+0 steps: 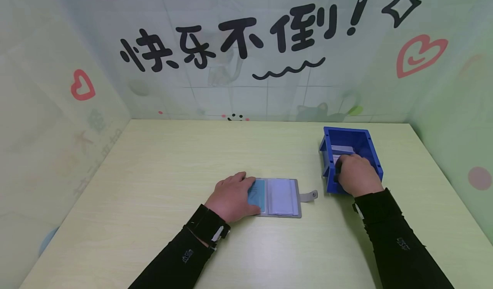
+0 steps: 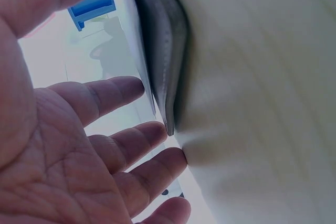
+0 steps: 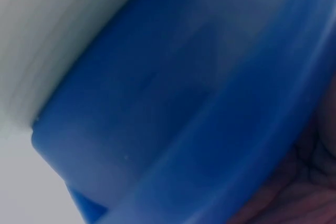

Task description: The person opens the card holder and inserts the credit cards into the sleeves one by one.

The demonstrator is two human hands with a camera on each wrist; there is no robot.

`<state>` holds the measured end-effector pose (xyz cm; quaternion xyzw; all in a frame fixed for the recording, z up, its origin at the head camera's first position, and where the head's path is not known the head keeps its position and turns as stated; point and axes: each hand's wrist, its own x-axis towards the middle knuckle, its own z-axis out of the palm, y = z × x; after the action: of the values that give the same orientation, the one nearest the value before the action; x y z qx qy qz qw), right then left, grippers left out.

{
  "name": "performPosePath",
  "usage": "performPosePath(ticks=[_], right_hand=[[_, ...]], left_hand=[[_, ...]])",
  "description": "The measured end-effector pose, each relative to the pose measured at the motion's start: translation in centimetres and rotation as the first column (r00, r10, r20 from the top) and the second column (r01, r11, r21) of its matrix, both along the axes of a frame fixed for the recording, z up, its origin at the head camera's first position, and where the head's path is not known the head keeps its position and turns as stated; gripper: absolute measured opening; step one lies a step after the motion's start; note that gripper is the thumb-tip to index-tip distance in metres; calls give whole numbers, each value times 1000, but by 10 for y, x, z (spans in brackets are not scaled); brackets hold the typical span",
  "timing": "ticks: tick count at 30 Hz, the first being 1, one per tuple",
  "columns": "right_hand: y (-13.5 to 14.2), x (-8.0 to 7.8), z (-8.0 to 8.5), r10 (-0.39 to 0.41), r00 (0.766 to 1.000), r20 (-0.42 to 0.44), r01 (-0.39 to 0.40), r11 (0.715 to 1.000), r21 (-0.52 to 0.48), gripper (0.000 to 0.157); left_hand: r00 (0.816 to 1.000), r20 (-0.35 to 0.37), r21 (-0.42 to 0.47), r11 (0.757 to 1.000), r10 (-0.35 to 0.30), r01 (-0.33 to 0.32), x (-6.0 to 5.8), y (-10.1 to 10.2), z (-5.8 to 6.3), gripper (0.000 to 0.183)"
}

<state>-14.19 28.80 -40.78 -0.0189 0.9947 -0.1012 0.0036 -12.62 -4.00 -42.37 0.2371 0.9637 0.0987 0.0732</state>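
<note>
A grey card holder [image 1: 301, 200] lies spread open on the table, with a strap and snap [image 1: 309, 196] sticking out to its right. Its left side shows a blue card [image 1: 257, 196], its right side pale clear sleeves [image 1: 282, 197]. My left hand [image 1: 233, 197] rests at the holder's left edge. In the left wrist view, relaxed fingers [image 2: 121, 93] touch the holder's edge [image 2: 167, 61]. My right hand [image 1: 357, 175] reaches down into a blue plastic bin [image 1: 375, 156]. Pale cards [image 1: 342, 149] lie inside that bin; the right fingertips are hidden there.
The bin stands on the right part of a light wooden table [image 1: 161, 173]. Printed cloth walls [image 1: 246, 96] with lettering and hearts enclose the table at the back and both sides. In the right wrist view the bin wall [image 3: 157, 119] fills most of the picture.
</note>
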Motion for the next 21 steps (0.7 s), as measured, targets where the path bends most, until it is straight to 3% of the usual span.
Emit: performPosePath(ticks=[21], right_hand=[[0, 1, -1, -14, 1000, -22, 13, 1000, -9, 18]], left_hand=[[1000, 4, 3, 1000, -2, 2, 0, 0, 1, 80]])
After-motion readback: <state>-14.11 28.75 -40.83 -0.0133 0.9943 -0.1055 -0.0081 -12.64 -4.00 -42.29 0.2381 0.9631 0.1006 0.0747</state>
